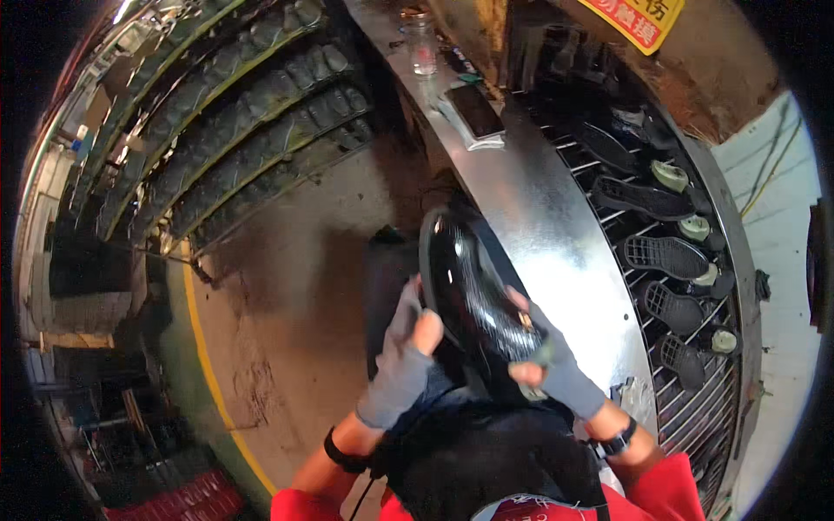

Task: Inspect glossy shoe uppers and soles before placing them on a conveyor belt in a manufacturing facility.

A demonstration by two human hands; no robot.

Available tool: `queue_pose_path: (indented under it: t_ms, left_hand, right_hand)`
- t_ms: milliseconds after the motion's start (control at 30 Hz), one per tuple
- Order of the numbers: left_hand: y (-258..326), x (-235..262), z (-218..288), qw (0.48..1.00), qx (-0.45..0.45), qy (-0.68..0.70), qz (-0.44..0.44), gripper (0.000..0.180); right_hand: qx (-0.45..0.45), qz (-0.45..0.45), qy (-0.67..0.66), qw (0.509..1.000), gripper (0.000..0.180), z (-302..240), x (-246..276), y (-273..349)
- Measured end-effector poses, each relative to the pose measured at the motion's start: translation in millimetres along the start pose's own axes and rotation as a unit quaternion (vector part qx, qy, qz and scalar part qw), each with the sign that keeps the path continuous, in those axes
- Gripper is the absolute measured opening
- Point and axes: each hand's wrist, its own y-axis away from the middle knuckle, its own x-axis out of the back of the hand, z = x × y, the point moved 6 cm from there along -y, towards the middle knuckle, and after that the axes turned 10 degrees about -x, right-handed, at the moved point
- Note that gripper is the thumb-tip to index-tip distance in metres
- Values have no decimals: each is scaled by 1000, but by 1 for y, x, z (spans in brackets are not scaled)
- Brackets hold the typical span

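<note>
Both my hands hold a glossy black shoe [473, 286] in front of my chest, its toe pointing away from me. My left hand [407, 347], in a grey fingerless glove, grips the shoe's left side with the thumb on top. My right hand [547, 360], gloved the same way, holds the heel end from the right. A black wristband sits on each wrist. A black apron covers my front below the shoe.
A curved metal counter [539, 208] runs along my right, with a wire-rack conveyor [686, 286] of black shoe soles beyond it. A phone [476, 111] and a clear cup [423, 48] rest on the counter. Racks of black soles [243, 113] stand at left. A yellow floor line [204, 347] curves past.
</note>
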Motion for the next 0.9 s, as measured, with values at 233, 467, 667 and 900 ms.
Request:
queue_pose_path:
  t_ms: [233, 467, 667, 900]
  left_hand:
    - [6, -39, 81, 975, 2, 158, -154, 115]
    - [16, -30, 87, 972, 0, 192, -132, 92]
    - [17, -27, 80, 964, 39, 245, -100, 94]
    - [-9, -18, 59, 982, -27, 175, -72, 91]
  right_hand:
    - [207, -10, 304, 930, 107, 3, 1, 55]
    - [213, -37, 307, 927, 109, 13, 1, 45]
    - [172, -37, 310, 934, 125, 23, 6, 40]
    - [180, -54, 263, 946, 111, 5, -2, 22]
